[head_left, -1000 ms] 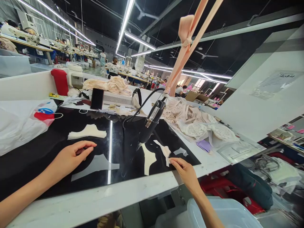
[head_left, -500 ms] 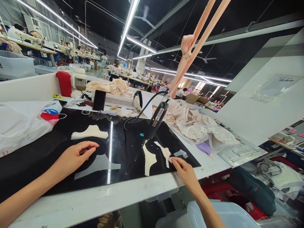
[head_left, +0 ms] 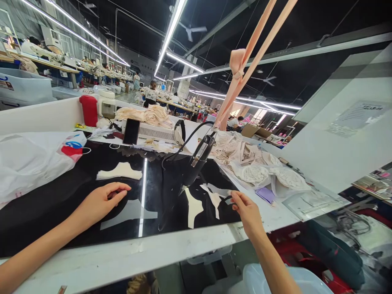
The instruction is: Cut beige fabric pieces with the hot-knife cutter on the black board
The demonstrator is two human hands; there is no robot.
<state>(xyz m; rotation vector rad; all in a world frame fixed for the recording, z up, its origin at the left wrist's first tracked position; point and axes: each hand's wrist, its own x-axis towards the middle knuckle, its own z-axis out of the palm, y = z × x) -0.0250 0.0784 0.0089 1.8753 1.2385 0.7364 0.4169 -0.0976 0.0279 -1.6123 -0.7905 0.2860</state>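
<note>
My right hand [head_left: 246, 210] pinches one end of a sheer grey fabric piece [head_left: 218, 190] above the black work surface [head_left: 171, 212]. Beside it lies a narrow off-white fabric piece [head_left: 215, 199]. A cream cut piece [head_left: 194, 207] rests further left, under the tip of a black handheld tool [head_left: 197, 161] that hangs from a peach strap [head_left: 238, 65]. My left hand [head_left: 107, 201] holds nothing, its fingers loosely curled and the thumb apart. Near its fingertips is a larger sheer grey piece [head_left: 130, 215]. Behind that hand sits a stack of cream pieces [head_left: 120, 171].
A white plastic bag [head_left: 33, 163] lies at the left. At the back are a phone [head_left: 131, 131], a red cup [head_left: 89, 110] and folded peach fabric [head_left: 147, 115]. Beige lace garments [head_left: 248, 161] and a purple scrap [head_left: 265, 195] lie right. A translucent bin [head_left: 284, 281] stands below the edge.
My right hand has moved up and right, lifting the sheer grey piece off the surface. The hanging tool has swung slightly left. My left hand keeps its pose.
</note>
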